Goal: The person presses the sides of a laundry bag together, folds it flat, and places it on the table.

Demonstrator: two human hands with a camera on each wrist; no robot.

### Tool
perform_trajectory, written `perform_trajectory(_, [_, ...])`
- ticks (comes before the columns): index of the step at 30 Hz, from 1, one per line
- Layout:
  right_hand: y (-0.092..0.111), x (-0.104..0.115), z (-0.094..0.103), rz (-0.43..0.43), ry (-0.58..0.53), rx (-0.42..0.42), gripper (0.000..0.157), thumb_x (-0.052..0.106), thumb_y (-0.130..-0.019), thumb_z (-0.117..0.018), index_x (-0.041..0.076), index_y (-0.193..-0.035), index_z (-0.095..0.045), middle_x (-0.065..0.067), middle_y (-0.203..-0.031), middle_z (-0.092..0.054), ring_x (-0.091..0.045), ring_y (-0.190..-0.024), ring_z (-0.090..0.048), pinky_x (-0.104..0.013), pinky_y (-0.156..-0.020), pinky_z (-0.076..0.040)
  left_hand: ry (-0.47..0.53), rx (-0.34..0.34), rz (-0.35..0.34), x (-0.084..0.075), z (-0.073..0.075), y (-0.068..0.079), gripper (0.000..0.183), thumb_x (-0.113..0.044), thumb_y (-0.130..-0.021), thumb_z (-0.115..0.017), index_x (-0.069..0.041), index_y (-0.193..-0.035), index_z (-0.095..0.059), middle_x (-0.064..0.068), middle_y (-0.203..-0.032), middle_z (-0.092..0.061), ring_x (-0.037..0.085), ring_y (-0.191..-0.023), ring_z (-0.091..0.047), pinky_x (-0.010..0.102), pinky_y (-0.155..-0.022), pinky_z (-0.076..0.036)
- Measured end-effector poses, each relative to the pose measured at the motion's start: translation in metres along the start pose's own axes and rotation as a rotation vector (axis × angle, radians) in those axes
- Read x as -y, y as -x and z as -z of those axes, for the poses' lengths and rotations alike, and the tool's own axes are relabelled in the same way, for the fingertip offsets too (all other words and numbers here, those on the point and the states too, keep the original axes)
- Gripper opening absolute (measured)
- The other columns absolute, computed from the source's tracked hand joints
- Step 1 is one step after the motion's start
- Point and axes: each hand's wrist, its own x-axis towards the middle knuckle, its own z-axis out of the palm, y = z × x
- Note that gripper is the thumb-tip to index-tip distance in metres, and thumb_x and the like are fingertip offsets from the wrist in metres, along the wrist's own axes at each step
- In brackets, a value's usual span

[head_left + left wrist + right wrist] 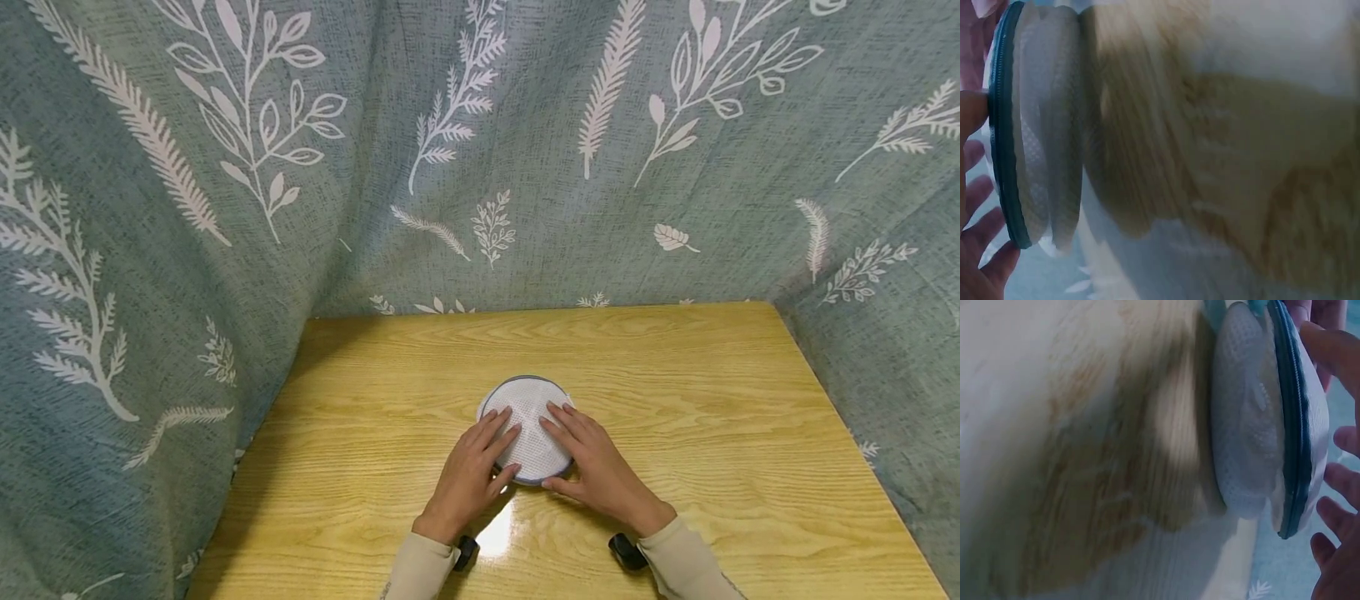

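Note:
A round white mesh laundry bag (pixel 529 446) with a dark blue-green zipper rim lies on the wooden table. My left hand (pixel 471 468) rests on its left side, fingers spread over the mesh and thumb at the near edge. From the other side my right hand (pixel 603 473) touches the bag in much the same way. The left wrist view shows the zipper (pixel 1005 125) as a closed band along the side, with soft, bulging mesh (pixel 1063 137) below. In the right wrist view the fingertips (pixel 1334 515) lie against the top face, beyond the zipper (pixel 1294 425).
The yellow wood-grain table (pixel 360 467) reaches back to a blue-green curtain (pixel 540 208) with white leaf patterns, which hangs behind and along both sides. Light reflects off the tabletop between the forearms. Each wrist carries a small black device (pixel 627 552).

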Motion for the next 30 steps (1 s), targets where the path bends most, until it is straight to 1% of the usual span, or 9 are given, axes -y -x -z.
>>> perform_trajectory(6, [-0.001,-0.001,-0.004,0.023,0.035,0.025,0.089,0.047,-0.072,-0.076,0.011,-0.143,-0.037,-0.01,-0.149,-0.029,-0.032,-0.135,-0.026,-0.05,-0.104,-0.028,-0.014,0.022,-0.033,0.0,0.0,0.0,0.054,-0.032,-0.089,-0.062,-0.012,-0.137,-0.048,0.006,-0.147,-0.034,0.026,-0.134,-0.031,0.04,-0.107,-0.03])
perform_trajectory(9, [-0.002,-0.001,-0.007,0.026,0.028,0.054,0.091,0.046,-0.072,-0.076,0.011,-0.145,-0.034,-0.009,-0.15,-0.027,-0.031,-0.136,-0.024,-0.05,-0.105,-0.026,-0.023,0.042,-0.044,0.0,-0.001,0.0,0.054,-0.033,-0.09,-0.06,-0.012,-0.138,-0.046,0.005,-0.148,-0.032,0.026,-0.134,-0.03,0.039,-0.107,-0.03])
perform_trajectory(13, [-0.003,-0.001,-0.009,0.02,0.024,0.094,0.092,0.047,-0.073,-0.074,0.012,-0.146,-0.031,-0.008,-0.15,-0.026,-0.031,-0.137,-0.022,-0.051,-0.105,-0.027,-0.031,0.082,-0.036,0.001,-0.001,0.0,0.06,-0.041,-0.089,-0.059,-0.013,-0.14,-0.043,0.004,-0.15,-0.029,0.025,-0.136,-0.027,0.039,-0.107,-0.03])
perform_trajectory(19, [-0.004,-0.002,-0.011,0.031,0.041,0.112,0.092,0.048,-0.073,-0.075,0.013,-0.146,-0.031,-0.007,-0.151,-0.025,-0.031,-0.136,-0.023,-0.051,-0.105,-0.028,-0.006,0.143,-0.018,0.002,-0.002,0.001,0.075,-0.053,-0.085,-0.059,-0.014,-0.144,-0.036,0.004,-0.152,-0.023,0.025,-0.137,-0.024,0.039,-0.107,-0.031])
perform_trajectory(23, [-0.005,-0.002,-0.012,0.035,0.036,0.119,0.093,0.046,-0.072,-0.076,0.013,-0.146,-0.032,-0.005,-0.151,-0.026,-0.032,-0.136,-0.022,-0.05,-0.105,-0.028,0.007,0.167,-0.004,0.003,-0.002,0.001,0.077,-0.055,-0.084,-0.058,-0.015,-0.145,-0.033,0.003,-0.152,-0.021,0.025,-0.137,-0.022,0.039,-0.105,-0.033])
perform_trajectory(30, [-0.005,-0.001,-0.01,0.022,0.015,0.138,0.091,0.044,-0.073,-0.076,0.013,-0.146,-0.032,-0.004,-0.151,-0.025,-0.032,-0.137,-0.022,-0.052,-0.105,-0.028,0.027,0.171,-0.002,0.004,-0.002,0.002,0.077,-0.055,-0.084,-0.059,-0.015,-0.145,-0.035,0.004,-0.152,-0.023,0.025,-0.137,-0.025,0.039,-0.103,-0.037])
